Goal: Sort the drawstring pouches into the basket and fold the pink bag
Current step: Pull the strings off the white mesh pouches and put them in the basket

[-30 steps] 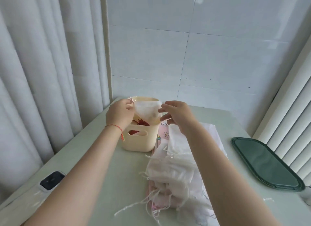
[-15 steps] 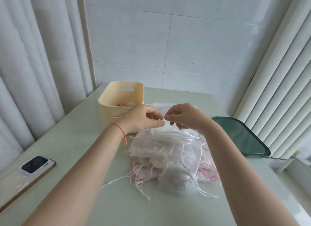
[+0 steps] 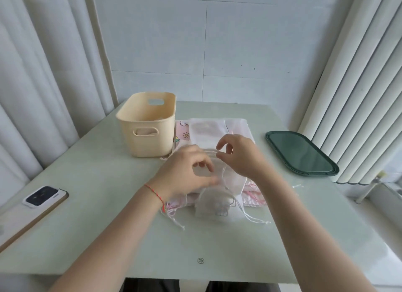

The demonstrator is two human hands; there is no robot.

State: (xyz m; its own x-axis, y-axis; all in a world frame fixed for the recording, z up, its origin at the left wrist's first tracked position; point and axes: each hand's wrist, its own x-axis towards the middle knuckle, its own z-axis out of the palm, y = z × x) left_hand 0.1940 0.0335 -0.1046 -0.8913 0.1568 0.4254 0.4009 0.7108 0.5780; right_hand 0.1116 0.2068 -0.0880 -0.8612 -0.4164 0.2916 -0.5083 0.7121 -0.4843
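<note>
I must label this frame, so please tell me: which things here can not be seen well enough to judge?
All in the head view:
- Basket contents: its near wall hides them.
- Pouch pile: layers overlap, so no count is possible.
- Pink bag: mostly covered by the pouches.
- Left hand and right hand: motion blur hides whether the fingers pinch a pouch.
- Phone: its near end is cut by the left edge.

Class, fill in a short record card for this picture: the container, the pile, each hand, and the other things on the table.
container: cream basket, upright, left of the pile
pile: white drawstring pouches stacked on a pink bag
left hand: fingers curled on the pile
right hand: pinching a pouch's top edge
others: phone at left, green tray at right
</note>
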